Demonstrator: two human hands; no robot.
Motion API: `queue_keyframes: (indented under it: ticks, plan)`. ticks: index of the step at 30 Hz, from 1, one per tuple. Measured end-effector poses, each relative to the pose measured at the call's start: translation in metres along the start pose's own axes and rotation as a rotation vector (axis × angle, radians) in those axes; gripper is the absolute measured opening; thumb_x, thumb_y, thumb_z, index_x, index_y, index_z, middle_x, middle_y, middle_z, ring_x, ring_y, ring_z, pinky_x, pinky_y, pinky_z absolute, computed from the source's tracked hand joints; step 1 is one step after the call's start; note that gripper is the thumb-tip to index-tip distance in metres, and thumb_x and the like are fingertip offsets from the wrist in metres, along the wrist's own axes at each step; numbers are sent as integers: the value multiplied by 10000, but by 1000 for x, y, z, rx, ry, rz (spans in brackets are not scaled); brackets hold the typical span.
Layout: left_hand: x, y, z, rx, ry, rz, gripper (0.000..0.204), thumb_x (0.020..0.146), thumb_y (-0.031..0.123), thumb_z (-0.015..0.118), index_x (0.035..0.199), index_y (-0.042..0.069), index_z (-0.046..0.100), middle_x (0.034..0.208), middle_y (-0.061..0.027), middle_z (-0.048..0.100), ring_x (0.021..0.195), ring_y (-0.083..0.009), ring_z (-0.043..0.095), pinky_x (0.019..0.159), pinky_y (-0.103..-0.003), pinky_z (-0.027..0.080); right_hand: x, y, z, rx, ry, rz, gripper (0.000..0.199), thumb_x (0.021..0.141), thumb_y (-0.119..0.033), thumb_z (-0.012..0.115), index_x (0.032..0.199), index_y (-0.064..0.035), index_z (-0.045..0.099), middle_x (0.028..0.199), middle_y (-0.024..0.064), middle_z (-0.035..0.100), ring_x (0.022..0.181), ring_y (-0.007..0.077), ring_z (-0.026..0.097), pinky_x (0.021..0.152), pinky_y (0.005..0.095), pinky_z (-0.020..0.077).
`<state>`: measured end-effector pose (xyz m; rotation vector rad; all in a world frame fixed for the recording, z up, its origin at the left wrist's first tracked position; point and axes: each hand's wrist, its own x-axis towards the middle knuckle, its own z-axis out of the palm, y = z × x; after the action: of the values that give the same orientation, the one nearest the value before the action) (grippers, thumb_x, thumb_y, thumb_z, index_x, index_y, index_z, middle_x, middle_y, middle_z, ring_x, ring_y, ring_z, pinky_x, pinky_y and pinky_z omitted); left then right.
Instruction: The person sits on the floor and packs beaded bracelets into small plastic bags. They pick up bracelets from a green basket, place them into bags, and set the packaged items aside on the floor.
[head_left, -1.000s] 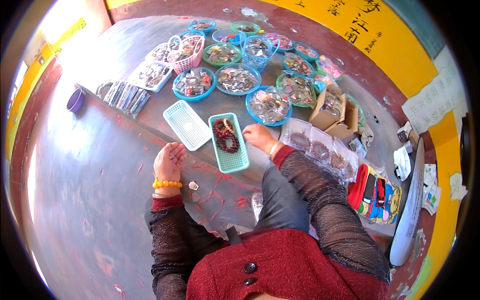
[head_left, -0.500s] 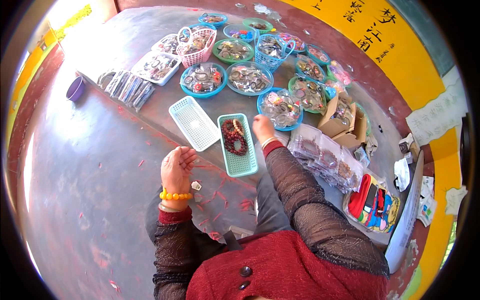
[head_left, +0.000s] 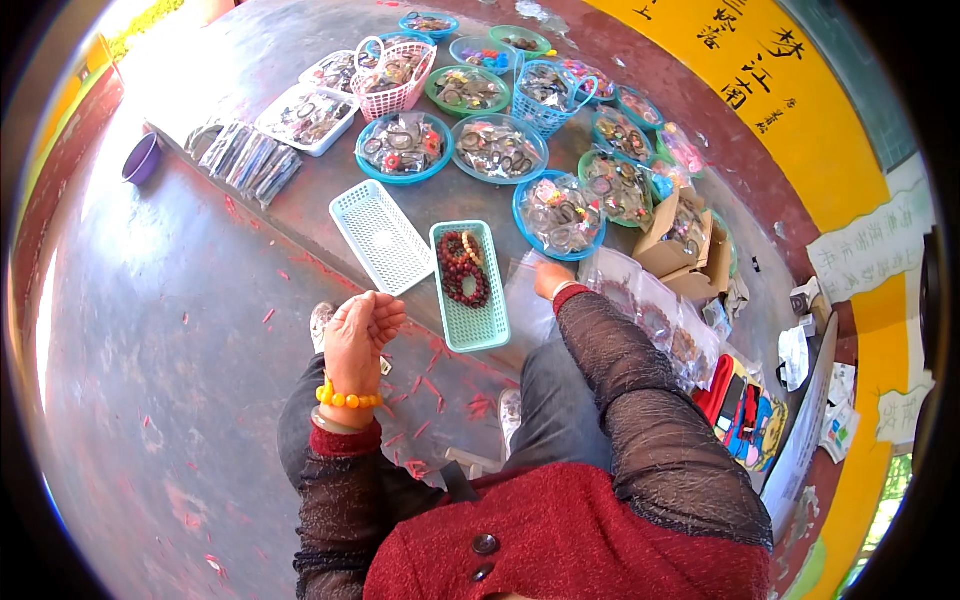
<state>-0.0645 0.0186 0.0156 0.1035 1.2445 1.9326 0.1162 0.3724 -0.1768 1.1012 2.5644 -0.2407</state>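
Note:
My left hand (head_left: pixel 364 325) is raised in front of me with its fingers curled in; whatever they may hold is hidden. Beads of a yellow bracelet circle that wrist. My right hand (head_left: pixel 553 280) is closed at the edge of a clear plastic bag (head_left: pixel 524 300), beside a spread of bagged bracelets (head_left: pixel 655 325). Between my hands stands a pale green basket (head_left: pixel 494 338), with dark red bead bracelets (head_left: pixel 463 275) and a light-coloured beaded strand (head_left: pixel 472 249) lying in it. A white basket (head_left: pixel 402 284), showing only its perforated bottom, touches its left side.
Several basins of bagged bracelets, such as a blue basin (head_left: pixel 566 253), fill the far side. A pink basket (head_left: pixel 390 100) stands among them. Cardboard boxes (head_left: pixel 672 249) and a colourful bag (head_left: pixel 745 415) lie right; a purple bucket (head_left: pixel 142 159) is far left.
My right hand has moved right and slightly toward me, and a clear plastic bag now shows beside it. My left hand stays raised and curled. The view has shifted a little.

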Motion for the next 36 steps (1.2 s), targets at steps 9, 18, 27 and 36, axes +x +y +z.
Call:
queue_keyframes:
  ticks: [9,18,27,36]
  plan:
    - [-1,0,0,59,27,-12,197,945,199,482,921,44,600,847,-87,670,741,-158,643,649,-238,486,19,-30,14,59,42,115,350,873,-149,402,1179,-35,528,1196,197,562,1119,345,538,955,454,409]
    - [0,0,3,92,26,-16,203,942,209,490,908,48,608,843,-78,671,732,-145,639,645,-229,479,21,-21,10,17,-4,-7,248,763,-139,544,924,-9,682,994,223,640,957,368,617,825,433,493]
    - [2,-9,16,195,-61,-10,221,939,213,494,907,29,611,827,-71,660,692,-130,616,649,-234,483,-44,-22,-91,130,-84,-41,265,626,-142,633,866,-40,683,945,201,655,906,333,635,784,392,505]
    - [1,-24,19,346,-124,10,192,908,172,521,969,21,624,852,-57,652,738,-110,607,665,-244,495,-140,-100,-143,1148,-65,-343,225,687,-66,693,891,12,639,760,50,646,678,134,608,630,273,492]
